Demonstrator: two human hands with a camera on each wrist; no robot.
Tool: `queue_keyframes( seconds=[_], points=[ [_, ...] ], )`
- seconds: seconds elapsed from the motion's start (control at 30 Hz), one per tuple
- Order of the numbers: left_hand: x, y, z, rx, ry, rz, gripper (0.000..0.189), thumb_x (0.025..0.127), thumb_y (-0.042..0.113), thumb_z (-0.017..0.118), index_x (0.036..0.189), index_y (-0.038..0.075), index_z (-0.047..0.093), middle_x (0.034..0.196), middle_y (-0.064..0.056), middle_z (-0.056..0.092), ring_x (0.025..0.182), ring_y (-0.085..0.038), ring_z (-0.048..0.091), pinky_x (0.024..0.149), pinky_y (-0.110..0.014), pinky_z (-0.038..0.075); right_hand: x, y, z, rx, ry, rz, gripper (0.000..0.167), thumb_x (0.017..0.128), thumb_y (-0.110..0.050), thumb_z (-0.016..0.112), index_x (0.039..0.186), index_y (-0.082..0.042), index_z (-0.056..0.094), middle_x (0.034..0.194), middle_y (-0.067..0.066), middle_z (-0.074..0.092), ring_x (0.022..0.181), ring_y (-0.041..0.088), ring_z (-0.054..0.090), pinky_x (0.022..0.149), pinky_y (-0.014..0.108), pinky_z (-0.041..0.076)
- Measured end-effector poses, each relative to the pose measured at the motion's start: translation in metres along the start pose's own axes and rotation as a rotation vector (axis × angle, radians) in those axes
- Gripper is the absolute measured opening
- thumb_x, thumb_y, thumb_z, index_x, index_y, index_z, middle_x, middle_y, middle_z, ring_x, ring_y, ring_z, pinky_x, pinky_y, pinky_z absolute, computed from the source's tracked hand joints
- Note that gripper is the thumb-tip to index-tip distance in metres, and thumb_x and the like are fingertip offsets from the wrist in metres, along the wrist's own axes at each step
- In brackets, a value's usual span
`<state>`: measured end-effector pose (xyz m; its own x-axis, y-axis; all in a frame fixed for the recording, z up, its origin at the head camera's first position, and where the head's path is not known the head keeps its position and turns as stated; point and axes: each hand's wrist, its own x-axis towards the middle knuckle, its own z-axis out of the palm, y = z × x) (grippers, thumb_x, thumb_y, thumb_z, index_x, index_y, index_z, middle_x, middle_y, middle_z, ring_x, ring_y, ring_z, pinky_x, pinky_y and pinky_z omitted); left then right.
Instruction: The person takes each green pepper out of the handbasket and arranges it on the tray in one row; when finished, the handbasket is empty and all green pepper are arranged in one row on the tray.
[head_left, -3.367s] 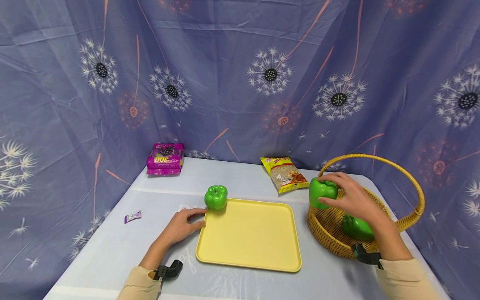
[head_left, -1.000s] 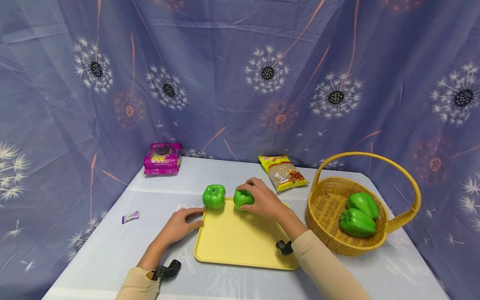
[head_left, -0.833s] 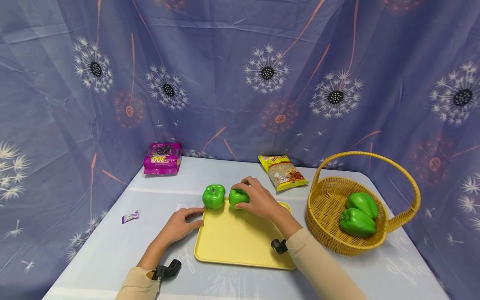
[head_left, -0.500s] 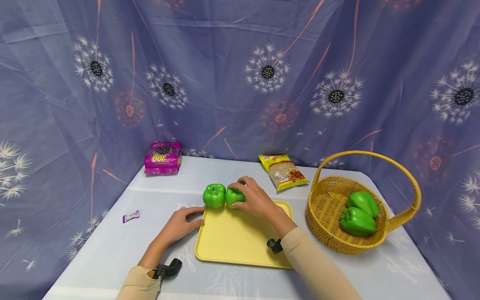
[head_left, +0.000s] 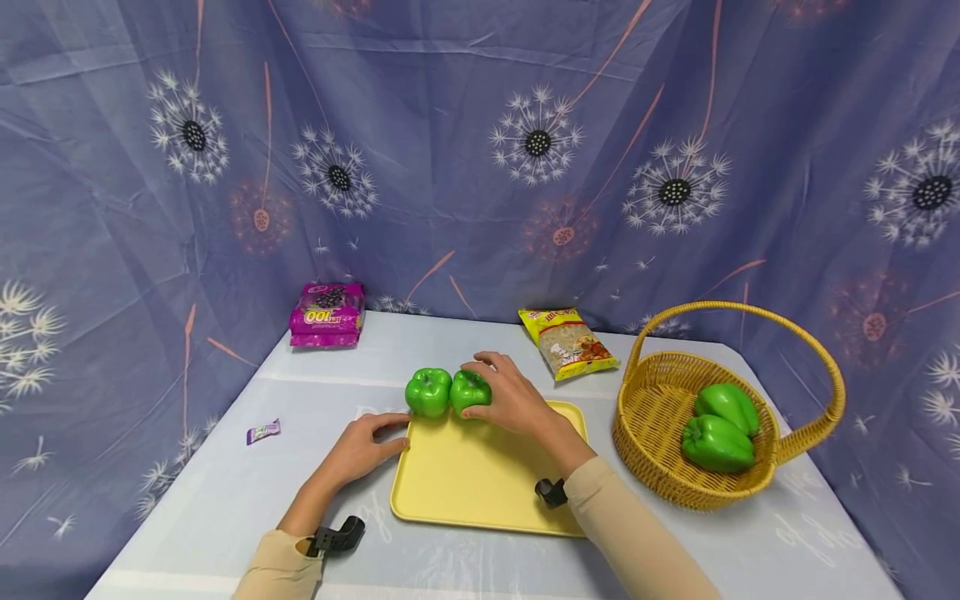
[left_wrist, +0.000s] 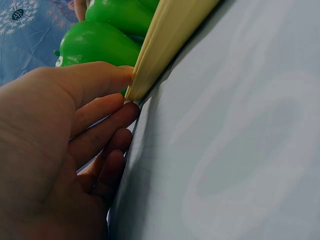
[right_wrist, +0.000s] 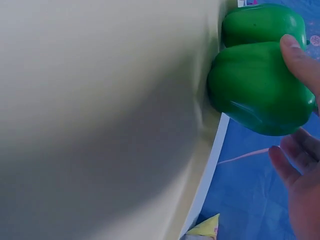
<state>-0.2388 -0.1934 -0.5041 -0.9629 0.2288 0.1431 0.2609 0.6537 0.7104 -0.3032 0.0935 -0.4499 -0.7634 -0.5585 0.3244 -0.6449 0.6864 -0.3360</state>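
While the left hand [head_left: 363,451] is resting relaxed fingertips against the left rim of the yellow tray [head_left: 480,487], the right hand [head_left: 512,397] is holding a green pepper [head_left: 467,395] at the tray's far edge.
Keeping it upright and snug beside the neighbouring pepper [head_left: 428,393], at the tray's far left corner, is probably calling for gentle pressure. The right hand is arching over the tray, thumb nearer, fingers curving beyond; grip firmness isn't showing.

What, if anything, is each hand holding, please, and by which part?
The right hand has its thumb against the near side of a green bell pepper; whether it grips is unclear. The left hand touches the yellow tray's rim.
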Motion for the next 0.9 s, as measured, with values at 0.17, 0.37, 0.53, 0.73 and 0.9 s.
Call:
queue_keyframes(
  seconds=[0.17, 0.37, 0.53, 0.73, 0.9],
  points=[
    [0.0, -0.002, 0.0, 0.008, -0.002, -0.009, 0.038, 0.084, 0.03, 0.075, 0.121, 0.021, 0.069, 0.12, 0.002, 0.064, 0.113, -0.026, 0.056, 0.095, -0.047, 0.044, 0.0, 0.0, -0.004, 0.0, -0.021, 0.013, 0.074, 0.072, -0.05, 0.08, 0.136, -0.025, 0.052, 0.142, 0.003, 0.039, 0.129, 0.023, 0.036, 0.098, 0.046, 0.042],
    [0.0, -0.001, 0.002, -0.006, -0.004, -0.01, 0.039, 0.084, 0.031, 0.075, 0.121, 0.02, 0.069, 0.12, 0.001, 0.064, 0.114, -0.027, 0.055, 0.095, -0.048, 0.044, -0.005, 0.003, -0.012, 0.015, -0.036, 0.014, 0.073, 0.073, -0.047, 0.081, 0.137, -0.024, 0.052, 0.14, 0.001, 0.041, 0.129, 0.022, 0.036, 0.099, 0.045, 0.041],
    [0.0, -0.003, 0.004, 0.002, -0.005, -0.024, 0.04, 0.084, 0.032, 0.075, 0.121, 0.021, 0.068, 0.12, 0.003, 0.064, 0.114, -0.025, 0.055, 0.095, -0.046, 0.044, -0.011, 0.006, -0.035, 0.045, -0.021, -0.005, 0.068, 0.077, -0.045, 0.079, 0.136, -0.024, 0.053, 0.139, -0.004, 0.043, 0.128, 0.017, 0.037, 0.101, 0.043, 0.039],
    [0.001, -0.004, 0.002, -0.003, 0.0, -0.023, 0.04, 0.083, 0.031, 0.075, 0.121, 0.021, 0.068, 0.121, 0.002, 0.064, 0.114, -0.025, 0.055, 0.096, -0.046, 0.044, -0.018, 0.012, -0.067, 0.054, 0.013, -0.023, 0.059, 0.082, -0.041, 0.076, 0.133, -0.02, 0.056, 0.136, -0.003, 0.047, 0.126, 0.021, 0.042, 0.101, 0.049, 0.038],
    [0.001, -0.004, 0.001, 0.003, -0.006, -0.02, 0.04, 0.084, 0.03, 0.075, 0.122, 0.021, 0.068, 0.121, 0.003, 0.064, 0.114, -0.024, 0.056, 0.095, -0.045, 0.045, -0.03, 0.022, -0.086, 0.046, 0.02, -0.01, 0.049, 0.086, -0.038, 0.073, 0.129, -0.022, 0.059, 0.131, -0.002, 0.05, 0.123, 0.022, 0.044, 0.098, 0.049, 0.04]
  ],
)
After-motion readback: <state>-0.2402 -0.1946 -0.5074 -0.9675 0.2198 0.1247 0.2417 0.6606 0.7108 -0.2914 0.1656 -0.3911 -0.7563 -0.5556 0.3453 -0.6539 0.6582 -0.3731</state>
